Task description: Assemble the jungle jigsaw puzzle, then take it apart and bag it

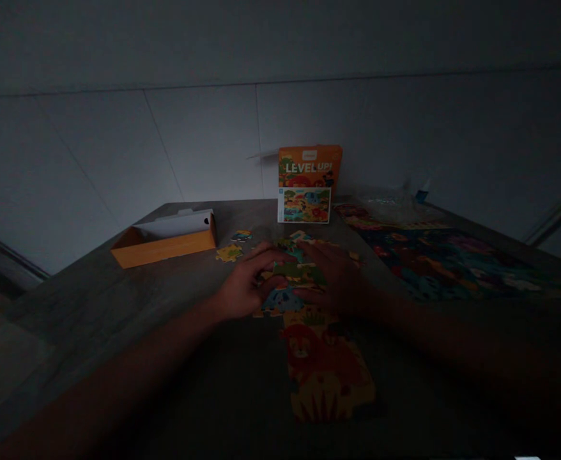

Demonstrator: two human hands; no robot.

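Observation:
The scene is dim. A partly joined jigsaw (326, 367) with a red lion on yellow lies on the grey table (117, 332) in front of me. My left hand (246, 281) rests on its far end, fingers curled down onto the pieces near a blue patch. My right hand (335, 271) lies palm down beside it, fingers stretched over the green pieces. Both hands press on the puzzle; nothing is lifted. Loose pieces (230, 253) lie just beyond my left hand.
An orange puzzle box (309, 184) stands upright at the table's back against the pale wall. An open orange box tray (165, 239) sits at the back left. A larger dark finished puzzle (448, 262) and a clear plastic bag (390, 206) lie to the right.

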